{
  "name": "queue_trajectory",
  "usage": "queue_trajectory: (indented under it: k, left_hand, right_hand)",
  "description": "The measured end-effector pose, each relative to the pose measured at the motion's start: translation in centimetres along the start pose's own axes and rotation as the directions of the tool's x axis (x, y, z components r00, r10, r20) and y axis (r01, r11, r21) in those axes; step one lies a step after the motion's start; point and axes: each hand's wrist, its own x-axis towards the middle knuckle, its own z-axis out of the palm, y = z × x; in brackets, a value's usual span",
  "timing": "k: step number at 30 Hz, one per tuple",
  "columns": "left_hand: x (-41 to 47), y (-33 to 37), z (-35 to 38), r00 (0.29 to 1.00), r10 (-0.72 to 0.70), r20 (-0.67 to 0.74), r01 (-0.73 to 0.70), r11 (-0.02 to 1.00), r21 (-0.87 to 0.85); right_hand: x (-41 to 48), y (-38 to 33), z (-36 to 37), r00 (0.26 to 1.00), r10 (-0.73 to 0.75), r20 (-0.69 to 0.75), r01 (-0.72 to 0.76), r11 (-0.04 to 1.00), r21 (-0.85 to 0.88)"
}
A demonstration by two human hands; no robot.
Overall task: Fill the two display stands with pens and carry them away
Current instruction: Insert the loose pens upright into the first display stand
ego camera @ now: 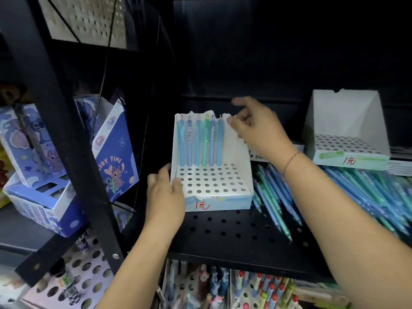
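Note:
A white cardboard display stand (214,184) with a grid of holes sits on the black perforated shelf (234,230). Several blue and green pens (199,141) stand upright in its back row. My left hand (165,195) grips the stand's front left corner. My right hand (256,128) is at the stand's upper right back edge, blurred, fingers loosely spread near the last pen; whether it holds anything is unclear. A second white stand (347,141), without pens, sits at the right. A heap of loose blue and green pens (347,195) lies between and in front of the stands.
A black slanted shelf post (66,139) crosses the left side. Blue cartoon-printed boxes (111,157) sit left of it. Below the shelf, more holed stands with assorted pens (256,288) are on display. The back of the shelf is dark.

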Motion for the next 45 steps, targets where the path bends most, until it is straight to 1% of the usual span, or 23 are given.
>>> queue_trajectory:
  k: [2,3,4,5,6,8,9,10,11,15,19,21,23,27,31,34,37,40,43,45]
  left_hand:
    - [0.0,0.1,-0.1,0.998,-0.022,-0.055,0.022,1.000,0.006]
    - [0.0,0.0,-0.2,0.996,-0.034,-0.078,0.034,0.999,0.006]
    - [0.0,0.0,-0.3,0.994,-0.044,-0.098,0.044,0.999,0.003]
    - [0.0,-0.2,-0.4,0.992,-0.051,-0.115,0.051,0.999,-0.003]
    - [0.0,-0.3,-0.5,0.990,-0.057,-0.129,0.056,0.998,-0.007]
    - [0.0,-0.3,-0.5,0.987,-0.067,-0.148,0.068,0.998,0.000]
    - [0.0,-0.3,-0.5,0.986,-0.071,-0.152,0.072,0.997,0.005]
    - [0.0,-0.2,-0.5,0.986,-0.072,-0.152,0.074,0.997,0.009]
    - [-0.1,-0.2,-0.5,0.987,-0.072,-0.147,0.074,0.997,0.011]
    - [-0.1,-0.3,-0.5,0.989,-0.085,-0.118,0.086,0.996,0.004]
    - [-0.1,-0.3,-0.5,0.988,-0.099,-0.116,0.097,0.995,-0.019]
    - [-0.2,-0.3,-0.6,0.989,-0.102,-0.108,0.099,0.995,-0.032]
    - [-0.3,-0.3,-0.7,0.990,-0.104,-0.097,0.100,0.994,-0.047]
    - [-0.4,-0.3,-0.8,0.991,-0.112,-0.073,0.108,0.993,-0.055]
    - [-0.4,-0.2,-0.9,0.992,-0.101,-0.070,0.096,0.993,-0.069]
    - [-0.5,-0.2,-0.9,0.993,-0.096,-0.073,0.090,0.993,-0.077]
    - [-0.5,-0.2,-0.9,0.993,-0.093,-0.078,0.086,0.993,-0.081]
    - [-0.4,-0.2,-0.8,0.993,-0.085,-0.084,0.078,0.994,-0.080]
    - [-0.4,-0.3,-0.8,0.993,-0.084,-0.086,0.077,0.994,-0.083]
    - [-0.4,-0.3,-0.8,0.993,-0.085,-0.085,0.078,0.993,-0.083]
  right_hand:
    - [-0.1,0.1,-2.0,0.989,0.143,0.039,-0.146,0.987,0.074]
    - [-0.5,0.3,-2.9,0.973,0.210,0.091,-0.215,0.975,0.049]
    - [-1.0,0.7,-3.6,0.946,0.277,0.165,-0.277,0.961,-0.025]
    - [-1.7,1.1,-4.1,0.903,0.348,0.251,-0.323,0.936,-0.138]
    - [-2.4,1.7,-4.3,0.843,0.422,0.335,-0.344,0.900,-0.268]
    - [-3.7,2.7,-4.5,0.713,0.544,0.444,-0.305,0.809,-0.502]
    - [-4.2,3.1,-4.5,0.676,0.579,0.456,-0.271,0.771,-0.577]
    - [-4.5,3.5,-4.4,0.667,0.596,0.448,-0.242,0.741,-0.626]
    - [-4.8,3.7,-4.3,0.674,0.599,0.431,-0.220,0.720,-0.658]
    - [-5.4,2.8,-3.2,0.681,0.590,0.435,-0.117,0.673,-0.730]
    - [-5.7,2.0,-1.9,0.662,0.597,0.452,-0.093,0.665,-0.741]
    - [-5.3,2.1,-1.7,0.635,0.610,0.474,-0.111,0.679,-0.726]
    - [-4.7,2.3,-1.6,0.602,0.634,0.485,-0.160,0.691,-0.705]
    - [-3.7,3.0,-1.3,0.540,0.679,0.498,-0.230,0.688,-0.689]
    - [-3.3,3.7,-1.1,0.501,0.711,0.494,-0.314,0.681,-0.661]
    - [-3.2,3.9,-1.0,0.483,0.727,0.488,-0.347,0.671,-0.656]
    - [-3.2,4.2,-0.9,0.484,0.734,0.476,-0.387,0.668,-0.635]
    - [-3.3,4.6,-1.0,0.504,0.726,0.468,-0.416,0.679,-0.606]
    - [-3.3,4.8,-1.3,0.541,0.712,0.448,-0.445,0.694,-0.566]
    - [-3.1,4.6,-1.8,0.582,0.690,0.430,-0.452,0.714,-0.534]
